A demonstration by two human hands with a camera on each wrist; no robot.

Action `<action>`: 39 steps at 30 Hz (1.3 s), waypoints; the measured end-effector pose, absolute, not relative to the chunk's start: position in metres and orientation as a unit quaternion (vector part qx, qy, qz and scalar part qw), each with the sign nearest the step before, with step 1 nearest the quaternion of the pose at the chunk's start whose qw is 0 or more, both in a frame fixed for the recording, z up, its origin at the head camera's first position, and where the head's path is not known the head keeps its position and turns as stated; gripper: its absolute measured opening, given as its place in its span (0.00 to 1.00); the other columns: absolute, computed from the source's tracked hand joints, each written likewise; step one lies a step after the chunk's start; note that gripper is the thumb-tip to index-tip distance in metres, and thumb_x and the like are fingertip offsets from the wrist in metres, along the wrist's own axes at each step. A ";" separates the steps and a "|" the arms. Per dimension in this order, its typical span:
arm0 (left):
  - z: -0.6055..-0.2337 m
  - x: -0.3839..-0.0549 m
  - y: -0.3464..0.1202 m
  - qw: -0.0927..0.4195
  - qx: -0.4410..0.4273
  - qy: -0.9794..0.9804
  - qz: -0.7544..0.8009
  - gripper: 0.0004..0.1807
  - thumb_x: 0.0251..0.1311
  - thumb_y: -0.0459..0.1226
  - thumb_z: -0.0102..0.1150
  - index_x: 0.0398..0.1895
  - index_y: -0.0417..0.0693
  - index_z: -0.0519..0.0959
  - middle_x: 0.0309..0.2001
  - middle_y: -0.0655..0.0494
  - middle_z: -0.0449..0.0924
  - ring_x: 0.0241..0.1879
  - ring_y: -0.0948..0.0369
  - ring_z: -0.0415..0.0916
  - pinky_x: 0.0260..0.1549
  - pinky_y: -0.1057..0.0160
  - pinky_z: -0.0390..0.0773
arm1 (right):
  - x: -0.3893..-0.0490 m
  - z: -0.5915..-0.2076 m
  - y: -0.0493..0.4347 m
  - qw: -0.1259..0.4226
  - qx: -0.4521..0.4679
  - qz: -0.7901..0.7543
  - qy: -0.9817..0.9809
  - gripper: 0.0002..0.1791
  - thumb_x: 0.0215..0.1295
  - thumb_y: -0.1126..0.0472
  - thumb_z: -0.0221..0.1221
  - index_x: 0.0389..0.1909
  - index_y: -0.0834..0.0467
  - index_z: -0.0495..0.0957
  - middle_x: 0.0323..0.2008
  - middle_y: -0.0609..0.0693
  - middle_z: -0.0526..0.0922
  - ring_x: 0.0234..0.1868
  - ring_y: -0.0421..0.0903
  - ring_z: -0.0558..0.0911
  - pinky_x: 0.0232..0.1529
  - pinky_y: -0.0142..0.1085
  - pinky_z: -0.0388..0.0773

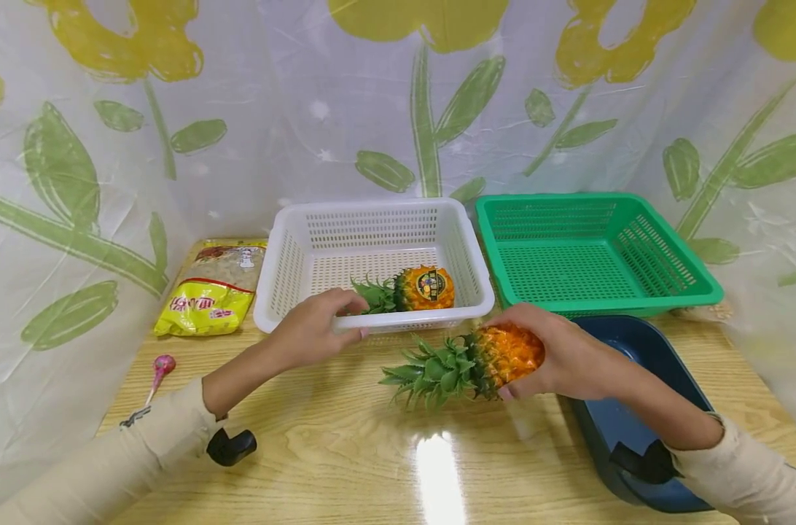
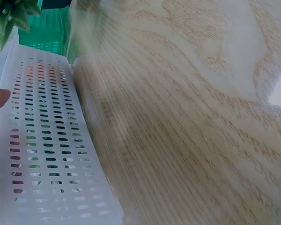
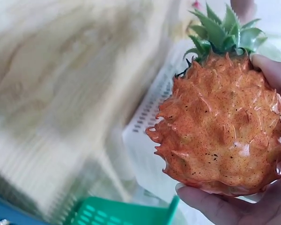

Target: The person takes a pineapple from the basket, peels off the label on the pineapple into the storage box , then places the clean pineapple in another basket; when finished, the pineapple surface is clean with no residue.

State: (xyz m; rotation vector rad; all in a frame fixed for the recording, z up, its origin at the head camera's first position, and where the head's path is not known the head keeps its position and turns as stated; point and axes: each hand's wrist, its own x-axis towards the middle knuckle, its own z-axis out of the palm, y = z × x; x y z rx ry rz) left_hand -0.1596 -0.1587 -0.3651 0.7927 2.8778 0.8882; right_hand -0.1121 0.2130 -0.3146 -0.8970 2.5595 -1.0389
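Note:
My right hand (image 1: pixel 555 354) grips a small orange pineapple (image 1: pixel 511 355) by its body, just in front of the white basket. Its green crown (image 1: pixel 437 372) points left. In the right wrist view the spiny pineapple (image 3: pixel 220 126) fills the grasp, with thumb and fingers at its sides. My left hand (image 1: pixel 315 328) holds the front rim of the white plastic basket (image 1: pixel 372 321), fingers over the edge and thumb outside. Inside that basket lies another pineapple (image 1: pixel 427 288) with a round dark label, its leaves beside my left fingers. The left wrist view shows the basket's slotted wall (image 2: pixel 47 136).
A green basket (image 1: pixel 568 270) stands right of the white one. In front of it, a dark blue tub (image 1: pixel 624 423) sits partly under my right forearm. At left are a yellow food packet (image 1: pixel 208 288) and a pink lollipop (image 1: pixel 163 367). A flowered curtain (image 1: pixel 254 109) hangs behind.

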 end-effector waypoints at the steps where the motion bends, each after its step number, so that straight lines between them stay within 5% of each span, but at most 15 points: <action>1: -0.365 -0.160 -0.159 0.017 0.252 0.925 0.283 0.19 0.61 0.45 0.68 0.53 0.48 0.81 0.50 0.54 0.83 0.50 0.54 0.80 0.49 0.49 0.79 | -0.113 -0.312 0.214 0.118 -0.306 -0.354 0.876 0.39 0.50 0.52 0.78 0.63 0.49 0.71 0.50 0.51 0.75 0.39 0.47 0.77 0.30 0.35 0.80; 12: -0.364 -0.161 -0.160 0.034 0.254 0.926 0.278 0.08 0.61 0.42 0.67 0.43 0.56 0.84 0.42 0.59 0.84 0.37 0.61 0.78 0.36 0.57 0.77 | -0.131 -0.289 0.229 0.084 -0.288 -0.332 0.894 0.40 0.50 0.52 0.78 0.65 0.48 0.71 0.53 0.52 0.75 0.40 0.49 0.78 0.31 0.36 0.81; 25: -0.363 -0.162 -0.162 0.049 0.253 0.925 0.279 0.08 0.63 0.42 0.66 0.44 0.56 0.84 0.41 0.60 0.84 0.38 0.62 0.78 0.37 0.57 0.77 | -0.161 -0.268 0.255 0.095 -0.270 -0.344 0.894 0.41 0.55 0.61 0.75 0.69 0.52 0.66 0.50 0.56 0.74 0.33 0.45 0.82 0.29 0.38 0.82; 39: -0.365 -0.163 -0.160 0.050 0.256 0.925 0.278 0.09 0.63 0.42 0.66 0.45 0.56 0.84 0.42 0.61 0.84 0.36 0.63 0.77 0.36 0.58 0.76 | -0.200 -0.257 0.286 0.070 -0.256 -0.306 0.914 0.41 0.52 0.62 0.76 0.67 0.44 0.70 0.49 0.51 0.76 0.36 0.44 0.82 0.32 0.35 0.81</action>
